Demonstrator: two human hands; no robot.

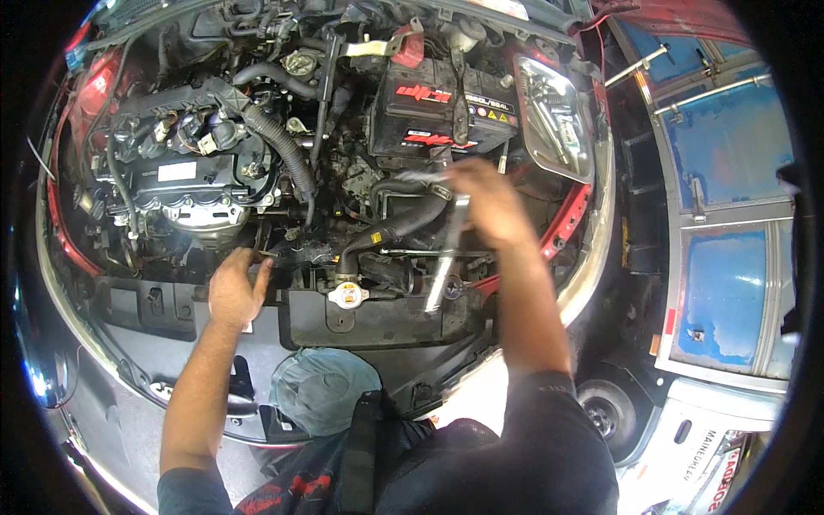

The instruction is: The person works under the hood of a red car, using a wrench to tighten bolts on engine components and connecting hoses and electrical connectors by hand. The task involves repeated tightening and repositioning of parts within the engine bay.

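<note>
My left hand [236,287] reaches in at the front of the engine bay, just below the engine [202,184]. Its fingers are curled together, and what they hold, if anything, is too small to make out. Smeared by motion, my right hand [489,206] is raised in front of the battery [442,112], closed around a long silver metal tool [445,270]. That tool slants down toward the radiator's top edge; its exact kind is blurred. Between my hands run a black radiator hose [395,227] and the radiator cap [348,295].
A metal tray [579,142] of silver tools rests at the bay's right side. A folded blue-grey cloth [326,390] lies on the front edge near my body. Beyond the right fender stand a blue-panelled metal frame [730,146] and a wheel [605,416].
</note>
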